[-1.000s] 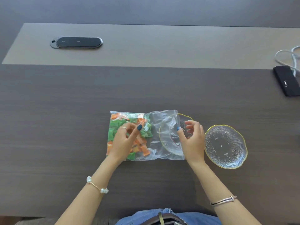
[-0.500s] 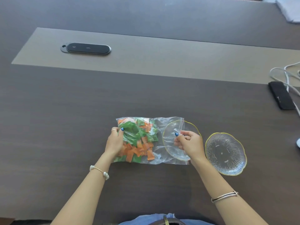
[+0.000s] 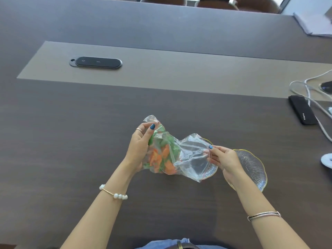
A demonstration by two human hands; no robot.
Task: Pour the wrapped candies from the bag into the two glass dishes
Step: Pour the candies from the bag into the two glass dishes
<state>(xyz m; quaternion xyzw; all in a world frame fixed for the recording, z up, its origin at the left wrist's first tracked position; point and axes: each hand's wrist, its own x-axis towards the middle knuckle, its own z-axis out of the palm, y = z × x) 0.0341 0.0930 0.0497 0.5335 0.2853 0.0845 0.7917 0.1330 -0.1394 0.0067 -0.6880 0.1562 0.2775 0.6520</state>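
A clear plastic bag (image 3: 190, 155) of green and orange wrapped candies (image 3: 161, 157) is lifted off the dark table. My left hand (image 3: 139, 146) grips the bag's candy-filled end, raised. My right hand (image 3: 222, 159) pinches the bag's mouth end, which hangs over the nearer glass dish (image 3: 212, 170). That dish is mostly hidden behind the plastic. A second gold-rimmed glass dish (image 3: 255, 169) lies to the right, partly under my right hand. Both dishes hold no candy that I can see.
A black oval panel (image 3: 98, 62) sits in the tan strip at the back left. At the right edge lie a black power bank (image 3: 302, 110), white cables (image 3: 309, 88) and a white round object (image 3: 327, 159). Papers (image 3: 312, 24) lie at the far right corner.
The bag lay flat on the table with both hands on it. Now both hands have lifted it, the left raising the candy end and the right holding the mouth above the nearer dish.
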